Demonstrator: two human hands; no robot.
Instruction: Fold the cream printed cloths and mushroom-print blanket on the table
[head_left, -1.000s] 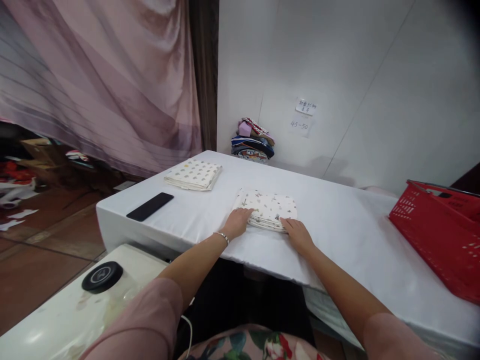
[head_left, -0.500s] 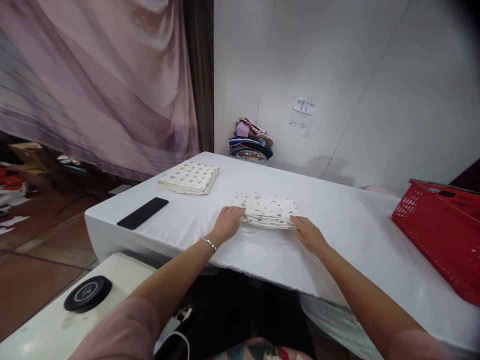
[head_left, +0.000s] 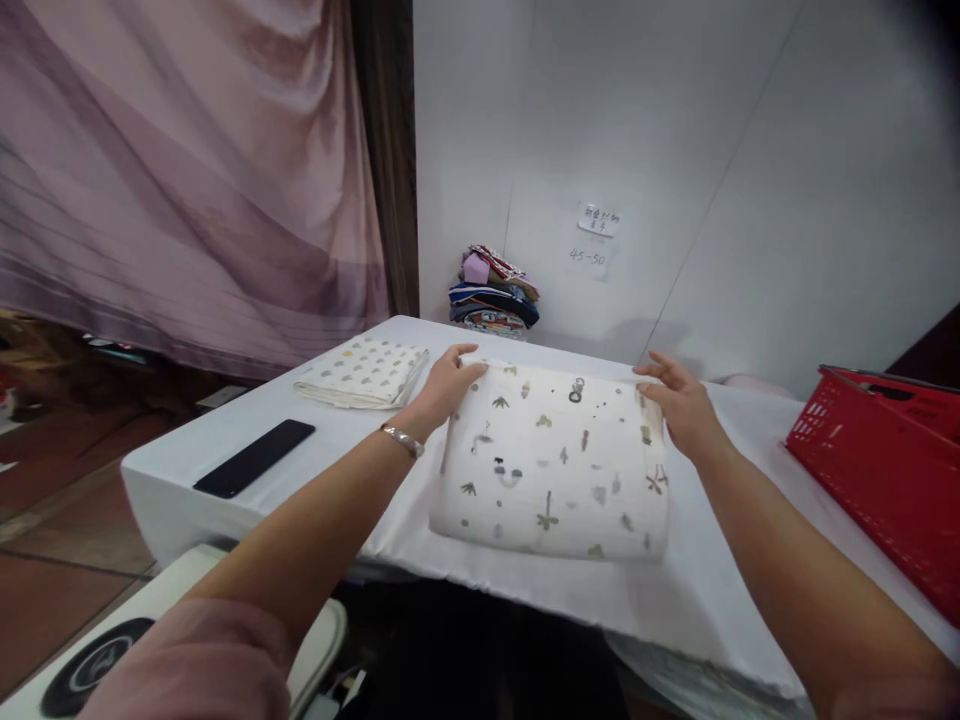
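Note:
A folded white cloth (head_left: 559, 465) with small plant and figure prints in green, grey and brown hangs in front of me over the near part of the table, its lower edge slightly blurred. My left hand (head_left: 450, 382), with a silver bracelet at the wrist, pinches its upper left corner. At the upper right corner my right hand (head_left: 679, 400) grips the edge between thumb and fingers, one finger stretched out. Left of my left hand lies another folded cloth (head_left: 364, 370), white with grey-green motifs and one yellow spot.
A black phone (head_left: 255, 457) lies on the white-covered table (head_left: 360, 455). On the right stands a red plastic basket (head_left: 877, 460). Folded fabrics (head_left: 495, 290) are piled by the back wall, near paper notes (head_left: 592, 240). A round black device (head_left: 97, 665) sits on a white surface at lower left.
The printed cloth, a small flat bundle on the table before, is now raised and opened to a larger panel. Both my hands have moved up to its top corners and farther apart.

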